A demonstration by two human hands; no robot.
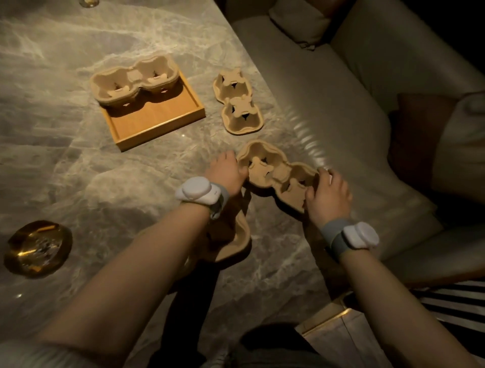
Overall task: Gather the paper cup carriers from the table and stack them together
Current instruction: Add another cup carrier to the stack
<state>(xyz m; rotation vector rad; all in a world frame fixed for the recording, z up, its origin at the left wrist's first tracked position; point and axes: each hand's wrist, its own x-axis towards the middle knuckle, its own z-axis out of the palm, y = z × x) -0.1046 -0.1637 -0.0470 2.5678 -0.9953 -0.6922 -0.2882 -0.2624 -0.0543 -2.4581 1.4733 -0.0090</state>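
Several brown paper cup carriers are spread over the marble table [78,162]. I hold one two-cup carrier [275,176] by its ends, cups up: my left hand [225,170] grips the left end, my right hand [328,195] the right end. It looks slightly raised above the table. Another carrier [237,239] lies below it, mostly hidden under my left forearm. A third carrier [237,101] lies upside down farther back. A fourth [133,80] rests, cups up, on the back rim of a wooden tray [157,120].
A gold ashtray [38,248] sits at the table's left front. A cream sofa [341,99] with a cushion [299,21] runs along the table's right edge. A striped garment [456,302] shows at lower right. A glass rim [88,2] peeks in at the top.
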